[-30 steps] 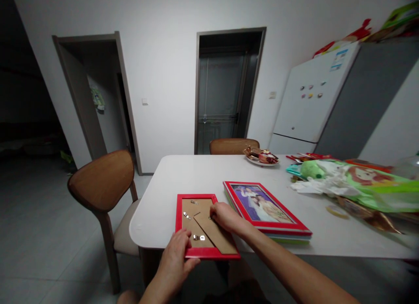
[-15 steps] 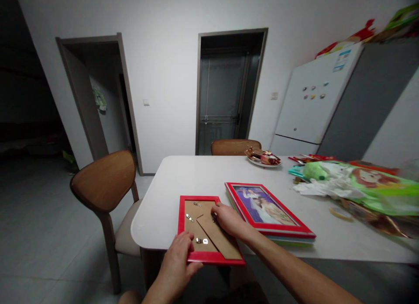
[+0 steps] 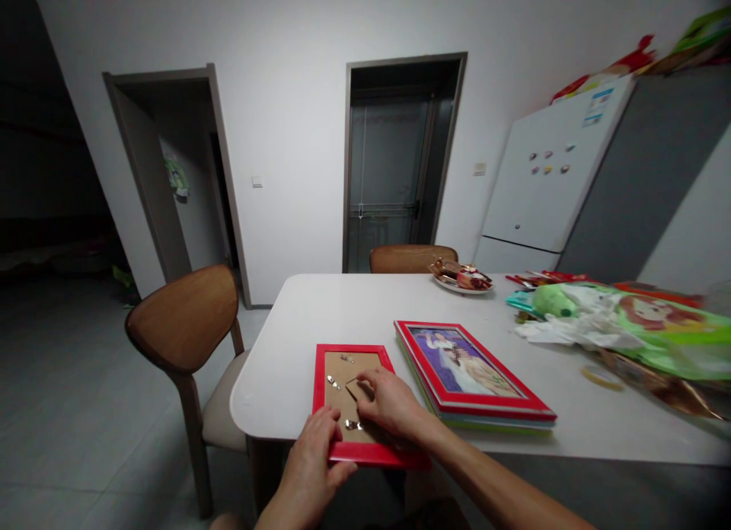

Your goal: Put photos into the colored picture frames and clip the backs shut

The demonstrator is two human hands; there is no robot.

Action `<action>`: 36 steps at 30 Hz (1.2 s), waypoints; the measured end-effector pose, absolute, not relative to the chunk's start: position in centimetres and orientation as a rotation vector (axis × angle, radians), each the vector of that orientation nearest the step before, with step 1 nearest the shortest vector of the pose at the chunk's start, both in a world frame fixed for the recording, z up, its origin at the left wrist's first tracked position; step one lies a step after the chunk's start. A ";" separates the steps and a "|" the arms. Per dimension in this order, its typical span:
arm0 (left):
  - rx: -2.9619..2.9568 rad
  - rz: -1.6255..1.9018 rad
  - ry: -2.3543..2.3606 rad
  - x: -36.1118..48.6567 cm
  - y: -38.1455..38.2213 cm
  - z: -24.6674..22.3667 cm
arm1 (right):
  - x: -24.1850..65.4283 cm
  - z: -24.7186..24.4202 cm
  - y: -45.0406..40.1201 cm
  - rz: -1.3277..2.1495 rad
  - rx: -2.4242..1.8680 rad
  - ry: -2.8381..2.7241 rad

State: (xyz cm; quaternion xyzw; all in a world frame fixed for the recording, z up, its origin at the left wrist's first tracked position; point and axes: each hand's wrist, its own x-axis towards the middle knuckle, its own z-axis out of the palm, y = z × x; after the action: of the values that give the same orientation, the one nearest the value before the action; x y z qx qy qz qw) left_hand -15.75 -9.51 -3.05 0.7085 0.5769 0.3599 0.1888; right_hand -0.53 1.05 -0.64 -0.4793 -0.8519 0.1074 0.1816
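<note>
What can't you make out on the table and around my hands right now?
All in the head view:
1. Right part of the brown backing: covered by your right hand.
2. Front of the red frame you're holding: turned face down.
3. Pictures in the lower frames: covered by the top frame.
4. Far end of the green bag: blurred, cut off by the right edge.

Your head camera's looking forward and down, your left hand (image 3: pixel 308 450) close at lower centre, the fridge (image 3: pixel 542 202) farther off, upper right!
</note>
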 end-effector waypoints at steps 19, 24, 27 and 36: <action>1.014 1.476 1.448 -22.6 -6.9 -1.1 | -0.3 2.4 -0.5 0.313 -1.215 -2.317; 1.188 1.296 1.690 -26.0 -7.2 -1.3 | 2.8 -0.7 1.1 0.159 -1.545 -2.410; 1.254 1.237 1.745 -26.8 -6.8 -1.2 | 3.1 -1.4 1.3 0.131 -1.611 -2.451; 1.522 1.013 2.099 -28.2 -6.5 -1.7 | 2.7 -0.6 1.7 0.329 -1.691 -2.235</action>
State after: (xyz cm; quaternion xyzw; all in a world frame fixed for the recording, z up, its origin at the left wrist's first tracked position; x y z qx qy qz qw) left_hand -28.24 -6.55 -1.72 0.5380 0.7420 0.3582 0.1780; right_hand 2.72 1.69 -0.63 -0.5916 -0.7819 0.1152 0.1594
